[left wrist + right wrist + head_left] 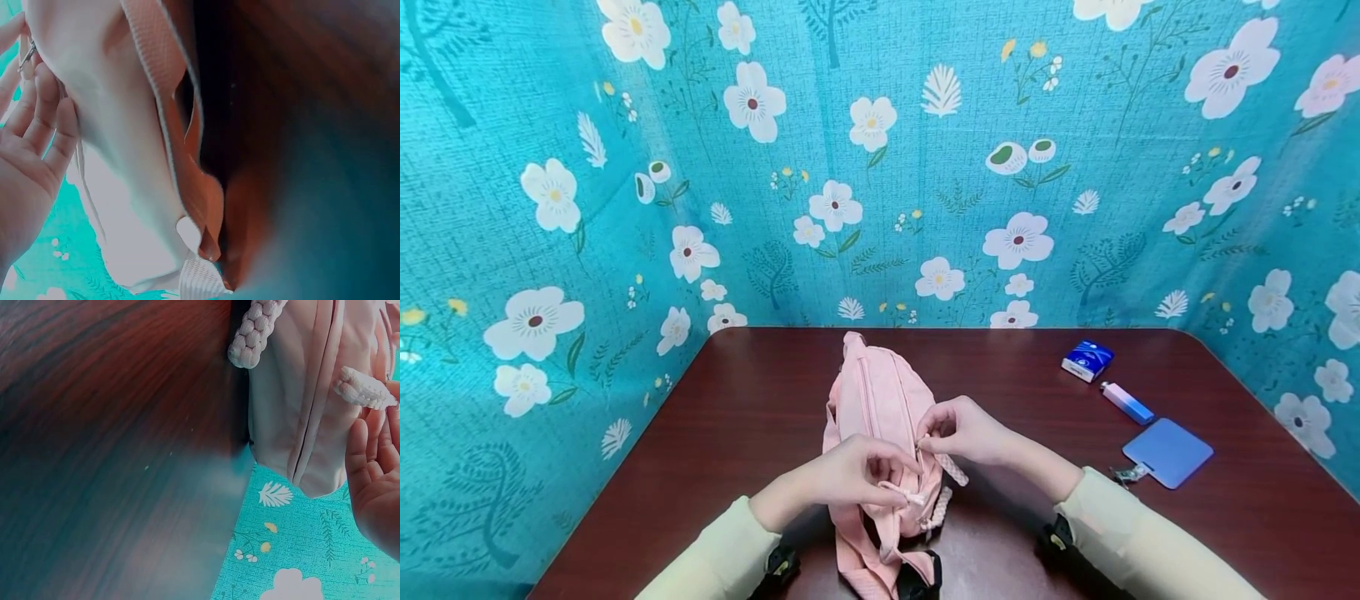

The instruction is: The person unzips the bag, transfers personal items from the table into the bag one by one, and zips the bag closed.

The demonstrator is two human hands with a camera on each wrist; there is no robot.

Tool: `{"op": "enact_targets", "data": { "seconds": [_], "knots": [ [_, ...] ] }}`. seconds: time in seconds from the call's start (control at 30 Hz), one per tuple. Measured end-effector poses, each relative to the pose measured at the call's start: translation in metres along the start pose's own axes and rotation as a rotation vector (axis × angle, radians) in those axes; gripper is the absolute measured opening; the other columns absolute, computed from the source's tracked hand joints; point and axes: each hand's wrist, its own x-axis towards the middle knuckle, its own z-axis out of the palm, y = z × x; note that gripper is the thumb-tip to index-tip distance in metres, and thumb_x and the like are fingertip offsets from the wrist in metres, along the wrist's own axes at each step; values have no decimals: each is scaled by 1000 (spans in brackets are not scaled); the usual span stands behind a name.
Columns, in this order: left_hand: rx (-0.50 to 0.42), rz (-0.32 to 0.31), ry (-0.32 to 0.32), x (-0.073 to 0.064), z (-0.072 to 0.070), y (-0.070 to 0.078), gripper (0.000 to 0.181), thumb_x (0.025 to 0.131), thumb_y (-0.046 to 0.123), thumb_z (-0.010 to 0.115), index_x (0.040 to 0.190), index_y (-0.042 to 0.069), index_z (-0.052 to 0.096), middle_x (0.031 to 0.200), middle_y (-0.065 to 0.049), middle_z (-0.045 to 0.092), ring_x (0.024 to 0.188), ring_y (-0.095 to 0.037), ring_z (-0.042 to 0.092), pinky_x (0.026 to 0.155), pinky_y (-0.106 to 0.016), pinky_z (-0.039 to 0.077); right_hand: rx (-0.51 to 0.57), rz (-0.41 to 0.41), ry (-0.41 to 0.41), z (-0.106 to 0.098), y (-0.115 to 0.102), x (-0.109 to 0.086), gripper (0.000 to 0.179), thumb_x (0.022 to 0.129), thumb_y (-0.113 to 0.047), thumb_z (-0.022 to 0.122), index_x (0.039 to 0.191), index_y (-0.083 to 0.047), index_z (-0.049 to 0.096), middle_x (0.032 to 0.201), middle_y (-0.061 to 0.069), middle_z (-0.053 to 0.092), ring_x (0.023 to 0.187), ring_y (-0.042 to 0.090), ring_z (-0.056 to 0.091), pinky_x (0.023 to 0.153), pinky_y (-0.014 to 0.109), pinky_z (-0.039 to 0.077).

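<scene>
Teal floral cloth [917,187] behind dark-red tabletop [760,408], right fingers [934,413] pinched on braided pull [954,472], unclear grip in left fingers [889,451]

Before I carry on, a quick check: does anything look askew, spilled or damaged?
Nothing stands out: no spill or damage shows. The pink bag rests on the table, and the blue card holder lies flat to its right.

Bare left hand [857,473] and bare right hand [966,429] close together

The left forearm [782,497] and right forearm [1051,468], emerging from pale cream fabric sleeves [1150,525], slant inward. The left hand sits lower, thumb and forefinger curved in a grip; the right pinches with thumb and forefinger.
</scene>
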Motion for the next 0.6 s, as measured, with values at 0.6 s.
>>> {"op": "enact_targets", "data": {
  "seconds": [0.6],
  "knots": [
    [318,164,-39,7,-4,-7,13,84,-2,71,93,7,69,86,3,63,78,-1,55,73,-15,48,13,-15,-27,2,1,-1,8,83,8,66,82,0,68,67,-5,59,60,2,51,55,19,42]
  ]
}}
